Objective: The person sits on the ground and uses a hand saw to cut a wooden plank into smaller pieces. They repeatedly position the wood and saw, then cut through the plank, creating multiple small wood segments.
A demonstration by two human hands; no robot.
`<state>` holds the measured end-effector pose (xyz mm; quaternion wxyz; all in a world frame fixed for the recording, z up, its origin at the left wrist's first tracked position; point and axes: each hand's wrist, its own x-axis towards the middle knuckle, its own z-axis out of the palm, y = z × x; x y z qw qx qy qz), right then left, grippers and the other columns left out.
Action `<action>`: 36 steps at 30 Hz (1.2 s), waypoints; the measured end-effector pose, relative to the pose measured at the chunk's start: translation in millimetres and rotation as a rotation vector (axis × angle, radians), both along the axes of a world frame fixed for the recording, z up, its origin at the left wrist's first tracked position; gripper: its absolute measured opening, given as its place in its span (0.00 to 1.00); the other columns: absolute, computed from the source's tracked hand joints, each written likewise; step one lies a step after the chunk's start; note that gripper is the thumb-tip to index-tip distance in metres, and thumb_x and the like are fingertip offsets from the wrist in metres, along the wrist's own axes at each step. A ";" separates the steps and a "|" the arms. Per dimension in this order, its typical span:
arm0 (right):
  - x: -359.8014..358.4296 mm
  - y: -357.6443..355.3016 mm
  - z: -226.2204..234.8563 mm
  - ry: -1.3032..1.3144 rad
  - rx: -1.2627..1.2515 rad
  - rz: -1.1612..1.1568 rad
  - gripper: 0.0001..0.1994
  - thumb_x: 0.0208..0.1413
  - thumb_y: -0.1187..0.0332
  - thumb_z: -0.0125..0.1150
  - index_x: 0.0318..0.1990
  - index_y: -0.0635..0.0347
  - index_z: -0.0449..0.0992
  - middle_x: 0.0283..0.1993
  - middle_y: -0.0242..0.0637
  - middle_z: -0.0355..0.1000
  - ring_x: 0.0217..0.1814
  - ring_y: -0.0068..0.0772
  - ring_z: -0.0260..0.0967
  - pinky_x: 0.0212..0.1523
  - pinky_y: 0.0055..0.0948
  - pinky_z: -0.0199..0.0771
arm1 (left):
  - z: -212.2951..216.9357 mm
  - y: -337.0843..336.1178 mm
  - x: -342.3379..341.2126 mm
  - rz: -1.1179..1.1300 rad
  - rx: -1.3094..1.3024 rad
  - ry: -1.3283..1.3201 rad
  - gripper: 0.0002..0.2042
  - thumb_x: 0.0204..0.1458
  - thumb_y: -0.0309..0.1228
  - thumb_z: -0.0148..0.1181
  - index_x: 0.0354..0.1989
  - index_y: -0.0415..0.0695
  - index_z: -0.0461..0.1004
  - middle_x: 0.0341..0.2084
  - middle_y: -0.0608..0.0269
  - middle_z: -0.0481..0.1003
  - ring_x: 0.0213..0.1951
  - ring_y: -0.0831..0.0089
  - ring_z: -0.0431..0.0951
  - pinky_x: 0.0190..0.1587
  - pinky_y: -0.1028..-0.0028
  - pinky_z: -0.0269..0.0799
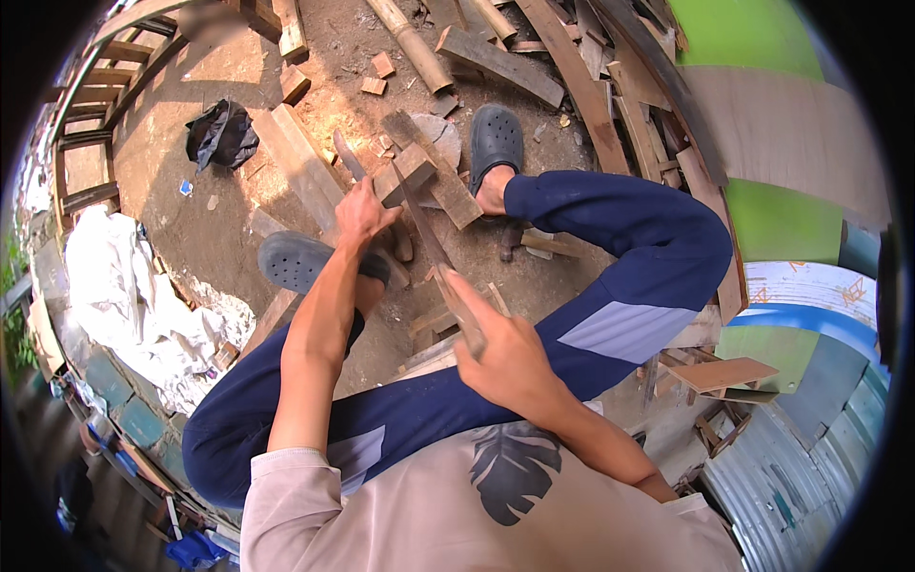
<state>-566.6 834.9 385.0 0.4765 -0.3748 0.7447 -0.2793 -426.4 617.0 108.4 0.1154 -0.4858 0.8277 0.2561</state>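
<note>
My right hand [505,357] is closed around the wooden handle [464,310] of a saw. The narrow, dark saw blade [426,224] points away from me, and its far part lies across a short wooden block [408,173]. My left hand [362,212] is closed at the near left end of that block; its fingertips are partly hidden. Just beyond the left knuckles, a curved metal blade [349,154] sticks out over a plank. A brown, handle-like end [403,246] shows on the near side of this hand; whether the two belong together I cannot tell.
Planks [295,157] and wood offcuts lie on the dirt ground around my clogs [496,143]. A black plastic bag [221,135] and white cloth [133,305] are at left. Stacked boards [658,143] and green panels [777,229] stand at right. Sawdust surrounds the block.
</note>
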 end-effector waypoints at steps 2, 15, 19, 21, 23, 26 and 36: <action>1.6 -51.0 -44.8 0.045 0.097 0.010 0.37 0.53 0.73 0.61 0.75 0.51 0.63 0.34 0.64 0.78 0.39 0.69 0.78 0.44 0.58 0.78 | 2.3 9.5 1.6 0.001 0.033 -0.004 0.38 0.40 0.52 0.75 0.54 0.37 0.71 0.43 0.42 0.81 0.46 0.44 0.83 0.49 0.51 0.79; -0.3 -62.9 -50.3 0.051 0.188 0.023 0.36 0.56 0.70 0.63 0.74 0.50 0.63 0.32 0.66 0.78 0.39 0.73 0.77 0.44 0.61 0.79 | 4.1 -6.1 -5.4 -0.031 0.043 -0.005 0.40 0.40 0.52 0.74 0.57 0.36 0.73 0.42 0.42 0.82 0.46 0.44 0.84 0.49 0.52 0.79; 2.4 -89.3 -108.6 0.137 -0.016 -0.109 0.34 0.56 0.69 0.62 0.73 0.50 0.65 0.30 0.64 0.76 0.36 0.70 0.77 0.42 0.56 0.78 | -2.4 7.2 0.1 -0.022 0.096 0.002 0.39 0.41 0.55 0.73 0.55 0.37 0.73 0.42 0.41 0.82 0.46 0.43 0.84 0.50 0.52 0.79; 0.8 -60.4 -56.0 0.031 0.150 0.017 0.35 0.55 0.72 0.62 0.73 0.51 0.66 0.35 0.65 0.78 0.41 0.69 0.78 0.43 0.53 0.79 | -5.1 -3.0 -0.3 -0.021 0.035 0.006 0.39 0.41 0.56 0.73 0.55 0.38 0.73 0.43 0.41 0.82 0.46 0.43 0.83 0.51 0.52 0.79; 4.8 -7.4 -39.9 0.010 0.021 -0.040 0.39 0.54 0.71 0.63 0.76 0.48 0.62 0.35 0.65 0.79 0.40 0.71 0.78 0.47 0.59 0.79 | 0.1 -0.1 0.4 -0.009 0.058 -0.019 0.39 0.40 0.54 0.74 0.55 0.37 0.73 0.44 0.40 0.82 0.47 0.43 0.83 0.51 0.52 0.78; 2.1 -6.8 -46.1 -0.005 -0.089 -0.092 0.38 0.54 0.70 0.63 0.76 0.46 0.63 0.35 0.65 0.79 0.40 0.70 0.78 0.47 0.57 0.80 | 4.1 -8.4 -3.2 -0.020 0.058 -0.010 0.39 0.41 0.55 0.73 0.56 0.36 0.73 0.45 0.40 0.82 0.47 0.44 0.83 0.51 0.52 0.78; 7.5 -12.5 -41.7 0.001 -0.014 -0.059 0.36 0.55 0.70 0.62 0.74 0.50 0.63 0.33 0.65 0.78 0.36 0.71 0.78 0.43 0.59 0.79 | 9.9 -14.7 -7.8 -0.017 0.093 -0.018 0.38 0.39 0.54 0.74 0.54 0.37 0.74 0.43 0.41 0.82 0.47 0.44 0.84 0.50 0.53 0.78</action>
